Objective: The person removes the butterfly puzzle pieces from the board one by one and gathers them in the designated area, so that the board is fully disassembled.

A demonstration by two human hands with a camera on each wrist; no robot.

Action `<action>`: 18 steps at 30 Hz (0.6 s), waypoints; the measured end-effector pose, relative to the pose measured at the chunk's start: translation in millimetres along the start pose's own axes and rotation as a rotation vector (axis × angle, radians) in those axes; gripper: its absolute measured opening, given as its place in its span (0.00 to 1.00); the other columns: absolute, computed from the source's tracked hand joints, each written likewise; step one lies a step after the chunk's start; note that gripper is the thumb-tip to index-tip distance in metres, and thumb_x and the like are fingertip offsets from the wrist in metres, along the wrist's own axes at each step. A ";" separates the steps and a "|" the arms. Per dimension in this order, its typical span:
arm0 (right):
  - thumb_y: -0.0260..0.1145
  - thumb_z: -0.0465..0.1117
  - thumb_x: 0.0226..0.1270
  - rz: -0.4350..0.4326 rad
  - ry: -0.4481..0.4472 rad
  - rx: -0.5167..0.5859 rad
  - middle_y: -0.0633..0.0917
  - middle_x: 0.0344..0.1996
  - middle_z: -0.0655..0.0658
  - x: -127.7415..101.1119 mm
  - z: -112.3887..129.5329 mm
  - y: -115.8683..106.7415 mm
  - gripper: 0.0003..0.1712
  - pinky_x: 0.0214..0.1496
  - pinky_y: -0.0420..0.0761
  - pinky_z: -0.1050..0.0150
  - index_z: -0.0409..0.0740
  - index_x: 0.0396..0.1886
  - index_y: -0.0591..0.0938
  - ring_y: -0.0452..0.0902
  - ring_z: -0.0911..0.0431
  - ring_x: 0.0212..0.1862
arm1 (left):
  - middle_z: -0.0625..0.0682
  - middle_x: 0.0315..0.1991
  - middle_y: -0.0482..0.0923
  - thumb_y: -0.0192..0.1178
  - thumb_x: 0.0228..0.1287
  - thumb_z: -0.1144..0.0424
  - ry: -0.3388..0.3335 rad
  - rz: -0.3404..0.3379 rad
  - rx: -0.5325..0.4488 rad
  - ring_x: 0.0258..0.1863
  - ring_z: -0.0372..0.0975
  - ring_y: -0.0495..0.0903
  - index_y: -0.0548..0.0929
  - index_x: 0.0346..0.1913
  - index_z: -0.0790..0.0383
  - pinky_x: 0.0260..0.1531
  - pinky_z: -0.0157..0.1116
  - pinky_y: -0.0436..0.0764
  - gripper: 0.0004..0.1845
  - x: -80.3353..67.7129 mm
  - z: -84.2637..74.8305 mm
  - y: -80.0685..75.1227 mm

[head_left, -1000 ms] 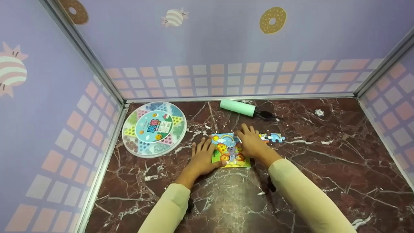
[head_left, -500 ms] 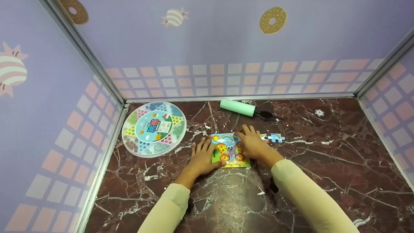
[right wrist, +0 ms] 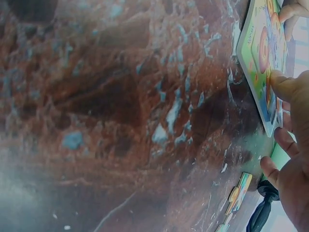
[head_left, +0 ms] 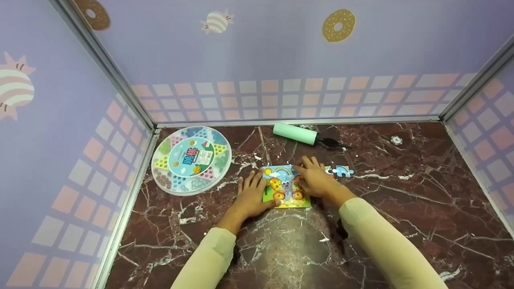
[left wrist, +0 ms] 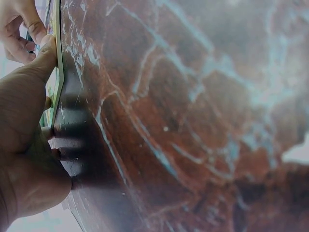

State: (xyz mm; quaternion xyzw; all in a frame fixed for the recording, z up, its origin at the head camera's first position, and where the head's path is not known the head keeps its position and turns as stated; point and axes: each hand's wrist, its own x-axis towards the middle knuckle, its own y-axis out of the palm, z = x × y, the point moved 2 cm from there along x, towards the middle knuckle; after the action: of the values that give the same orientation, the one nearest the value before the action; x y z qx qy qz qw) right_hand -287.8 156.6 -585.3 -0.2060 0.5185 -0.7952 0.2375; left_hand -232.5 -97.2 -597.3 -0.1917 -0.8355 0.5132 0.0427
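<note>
A small colourful jigsaw board (head_left: 284, 187) with a butterfly picture lies flat on the dark red marble table (head_left: 401, 208). My left hand (head_left: 252, 193) rests flat beside the board's left edge, the thumb against its near corner (left wrist: 54, 72). On the board's right part lies my right hand (head_left: 315, 178), with straight fingers pressing down on the picture (right wrist: 264, 63). Loose puzzle pieces (head_left: 340, 171) lie just right of that hand, seen too in the right wrist view (right wrist: 236, 195).
A round marble-game tray (head_left: 191, 159) sits at the back left. A mint green roller with a black handle (head_left: 296, 133) lies by the back wall. A small white disc (head_left: 396, 139) lies at the back right. Patterned walls enclose three sides.
My right hand has shifted slightly to the right on the board. The left hand and the board stay where they were.
</note>
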 end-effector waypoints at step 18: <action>0.75 0.45 0.78 -0.066 -0.016 0.005 0.82 0.60 0.38 -7.4 -8.1 -12.2 0.21 0.55 0.80 0.25 0.42 0.64 0.85 0.75 0.37 0.60 | 0.62 0.92 0.46 0.66 0.70 0.28 0.031 -0.013 -0.065 0.91 0.63 0.43 0.77 0.67 0.59 0.86 0.72 0.36 0.41 4.9 12.0 10.0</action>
State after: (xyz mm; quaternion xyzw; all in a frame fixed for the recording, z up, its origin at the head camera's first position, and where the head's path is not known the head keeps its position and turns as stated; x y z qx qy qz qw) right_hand -288.5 171.1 -577.7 -0.2289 0.5074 -0.8022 0.2160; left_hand -237.5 -101.5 -612.3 -0.1956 -0.8522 0.4824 0.0526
